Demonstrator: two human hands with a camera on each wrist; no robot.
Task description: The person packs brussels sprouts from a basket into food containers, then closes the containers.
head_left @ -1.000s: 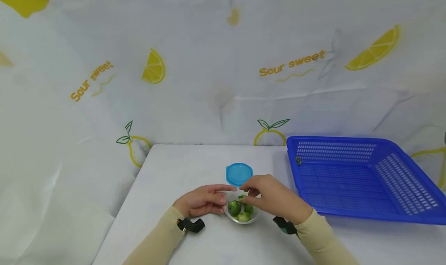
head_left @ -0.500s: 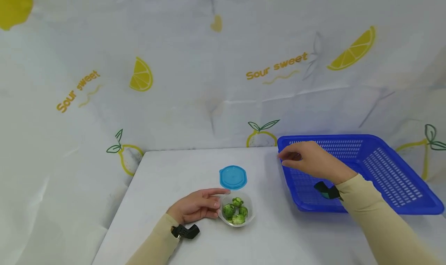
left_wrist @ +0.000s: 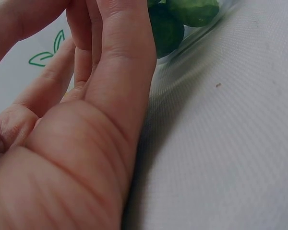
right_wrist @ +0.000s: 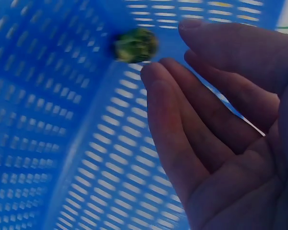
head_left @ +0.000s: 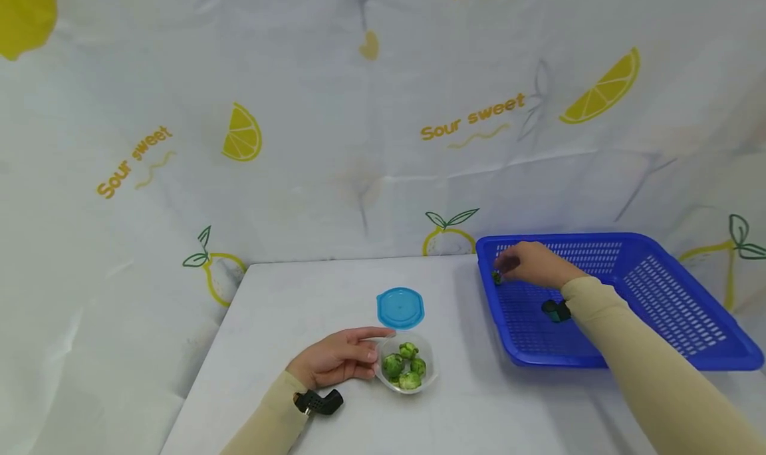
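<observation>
My left hand [head_left: 338, 358] rests at the left side of a small clear plastic bowl [head_left: 429, 375], its fingers relaxed and touching the bowl's side. Several green Brussels sprouts [head_left: 393, 364] lie in the bowl. In the left wrist view, the fingers of that hand hide part of the bowl and some of the sprouts. My right hand [head_left: 532, 264] is inside the blue plastic basket [head_left: 509, 348], near its far left corner. Just beyond its fingertips lies a single Brussels sprout [right_wrist: 134, 45]. A gap shows between thumb and fingers, with nothing held.
A blue lid [head_left: 400, 308] lies flat on the white table [head_left: 311, 295] behind the bowl. The basket takes up the right side of the table. Behind everything hangs a white cloth [head_left: 323, 142] printed with lemons.
My right hand has left the bowl, moved right and then down into the basket beside the sprout there. My left hand has stayed at the bowl. The head view has shifted a little.
</observation>
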